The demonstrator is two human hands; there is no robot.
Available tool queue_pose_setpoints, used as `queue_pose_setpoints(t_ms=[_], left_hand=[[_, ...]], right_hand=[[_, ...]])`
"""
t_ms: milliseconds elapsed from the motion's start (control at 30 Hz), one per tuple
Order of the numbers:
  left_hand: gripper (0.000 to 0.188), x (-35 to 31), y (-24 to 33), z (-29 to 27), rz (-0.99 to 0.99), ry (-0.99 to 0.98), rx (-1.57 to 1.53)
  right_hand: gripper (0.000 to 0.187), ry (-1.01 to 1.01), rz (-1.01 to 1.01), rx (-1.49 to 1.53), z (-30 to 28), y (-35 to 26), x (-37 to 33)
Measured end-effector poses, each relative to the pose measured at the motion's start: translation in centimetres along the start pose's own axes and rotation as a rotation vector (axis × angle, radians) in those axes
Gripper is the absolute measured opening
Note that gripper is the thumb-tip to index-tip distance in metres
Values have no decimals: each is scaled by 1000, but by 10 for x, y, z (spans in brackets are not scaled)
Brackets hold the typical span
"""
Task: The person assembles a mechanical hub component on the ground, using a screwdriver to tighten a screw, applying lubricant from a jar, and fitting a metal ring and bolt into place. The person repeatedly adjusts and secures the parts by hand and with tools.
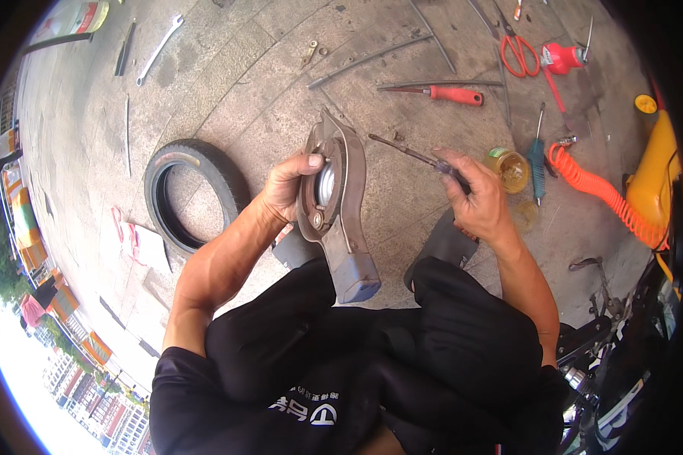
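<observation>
My left hand [288,180] is closed on a curved, dirty grey-brown housing [353,186], thumb over its rim. The housing stands tilted above my knees. Inside its round opening sits a silvery ring-shaped part [326,184], and its lower end is a blue-grey block [357,279]. Most of my left fingers are hidden behind it. To the right, my right hand [476,193] grips a thin dark screwdriver [408,150]. Its tip points up and left toward the housing but stays apart from it.
On the paving lie a black tyre [235,171], a red-handled screwdriver [455,95], red scissors [519,54], a wrench [159,51] and a teal-handled tool [536,159]. A jar of yellowish grease [511,171] stands by my right hand. An orange coiled hose [603,189] runs to a yellow cylinder [651,178].
</observation>
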State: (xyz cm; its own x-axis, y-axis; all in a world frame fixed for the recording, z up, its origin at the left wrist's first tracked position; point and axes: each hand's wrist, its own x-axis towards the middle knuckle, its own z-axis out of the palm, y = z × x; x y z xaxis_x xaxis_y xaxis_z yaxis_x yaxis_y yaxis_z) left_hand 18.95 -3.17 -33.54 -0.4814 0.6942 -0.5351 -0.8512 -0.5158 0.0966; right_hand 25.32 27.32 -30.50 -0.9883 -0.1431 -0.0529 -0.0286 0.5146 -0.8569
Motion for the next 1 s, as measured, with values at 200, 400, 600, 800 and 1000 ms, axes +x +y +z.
queue_pose_setpoints(t_ms=[200,400,600,800,1000], left_hand=[[59,-15,3,12,145,16,31],[45,-22,10,73,98,370,497],[58,-12,14,68,34,-124,293],[41,-24,13,78,87,138,557],[20,-15,10,93,29,47,365]], right_hand=[[33,-25,-61,44,-11,-28,18],[34,-36,-174,44,-21,-47,29],[36,-10,-326,-78,-33,-60,39],[35,12,-375,-144,-29,-65,45],[33,31,-447,-228,-24,-67,47]])
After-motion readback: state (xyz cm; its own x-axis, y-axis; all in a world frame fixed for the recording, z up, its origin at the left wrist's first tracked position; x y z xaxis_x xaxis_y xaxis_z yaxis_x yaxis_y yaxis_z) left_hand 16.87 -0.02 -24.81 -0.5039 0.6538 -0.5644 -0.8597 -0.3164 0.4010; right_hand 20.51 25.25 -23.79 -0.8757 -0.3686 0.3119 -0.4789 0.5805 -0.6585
